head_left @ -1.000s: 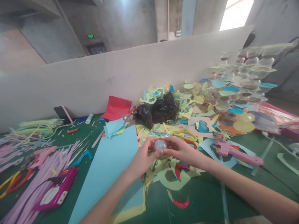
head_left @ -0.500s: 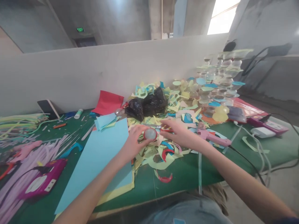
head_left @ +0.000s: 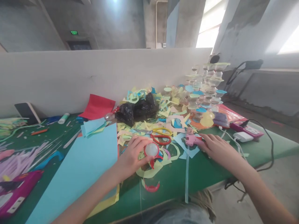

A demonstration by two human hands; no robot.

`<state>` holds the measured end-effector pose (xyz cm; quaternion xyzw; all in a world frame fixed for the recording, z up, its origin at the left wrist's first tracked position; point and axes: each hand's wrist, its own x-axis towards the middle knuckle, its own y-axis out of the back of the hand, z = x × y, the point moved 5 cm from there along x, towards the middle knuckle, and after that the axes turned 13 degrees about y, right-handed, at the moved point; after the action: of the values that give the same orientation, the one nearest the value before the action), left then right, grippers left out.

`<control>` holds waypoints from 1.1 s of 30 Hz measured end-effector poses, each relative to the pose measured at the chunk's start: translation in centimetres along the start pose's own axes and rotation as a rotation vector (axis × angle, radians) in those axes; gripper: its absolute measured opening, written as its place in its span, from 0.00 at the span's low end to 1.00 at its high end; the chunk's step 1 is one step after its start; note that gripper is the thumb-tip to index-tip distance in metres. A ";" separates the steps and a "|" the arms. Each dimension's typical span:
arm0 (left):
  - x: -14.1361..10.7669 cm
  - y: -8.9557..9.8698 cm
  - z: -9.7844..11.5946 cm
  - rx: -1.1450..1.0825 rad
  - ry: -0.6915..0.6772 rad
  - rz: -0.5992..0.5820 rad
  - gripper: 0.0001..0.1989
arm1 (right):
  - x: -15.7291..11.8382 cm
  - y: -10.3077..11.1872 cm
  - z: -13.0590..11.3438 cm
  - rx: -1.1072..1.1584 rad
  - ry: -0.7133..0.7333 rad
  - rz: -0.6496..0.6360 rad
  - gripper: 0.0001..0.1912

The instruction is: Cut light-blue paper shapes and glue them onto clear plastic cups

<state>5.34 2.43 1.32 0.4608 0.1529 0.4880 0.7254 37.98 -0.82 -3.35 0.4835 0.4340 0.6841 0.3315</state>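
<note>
Tiers of clear pieces (head_left: 211, 90) stand assembled at upper right, while one red-rimmed piece (head_left: 151, 150), at lower centre, is apart from them, grasped by the left hand (head_left: 131, 158); the right hand (head_left: 220, 150) touches a pink glue gun (head_left: 191, 140), its hold unclear.

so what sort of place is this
Probably a craft workspace in a bare concrete building: there's a pink glue gun on the table, scissors among cut paper scraps, and a rough grey wall behind.
</note>
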 end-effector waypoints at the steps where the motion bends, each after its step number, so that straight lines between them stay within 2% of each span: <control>1: 0.3 0.0 0.1 -0.014 0.014 -0.007 0.20 | 0.2 -0.2 -0.2 -0.010 0.009 -0.033 0.20; 4: 1.5 -0.1 0.8 -0.061 0.051 -0.021 0.19 | 0.6 -0.7 -0.7 -0.019 0.037 -0.080 0.19; 9: 3.2 -0.9 2.1 -0.111 0.042 -0.055 0.19 | 1.0 -0.7 -0.7 0.132 -0.005 0.015 0.19; 13: 3.2 -2.2 1.6 -0.123 0.090 -0.073 0.20 | 1.1 0.9 0.3 0.487 -0.206 0.100 0.21; 14: 3.1 -2.6 1.4 -0.119 0.094 -0.088 0.20 | 1.1 1.4 0.4 0.566 -0.219 0.108 0.21; 19: 2.4 -3.8 0.7 -0.130 0.055 -0.129 0.17 | 0.4 2.4 0.8 0.787 -0.459 0.089 0.26; 23: 2.4 -4.4 0.1 -0.141 0.060 -0.159 0.18 | -0.2 2.1 -0.7 0.964 -0.533 0.040 0.27; 28: 2.4 -4.7 -0.4 -0.131 0.076 -0.164 0.17 | -0.1 2.4 -4.2 1.218 -0.464 -0.071 0.27; 33: 2.4 -4.8 -0.5 -0.124 0.058 -0.152 0.17 | -0.3 2.0 -6.6 1.238 -0.447 -0.179 0.24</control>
<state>8.90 4.21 -2.33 0.3879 0.1778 0.4529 0.7828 31.78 -3.67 -2.61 0.6770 0.7061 0.1618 0.1300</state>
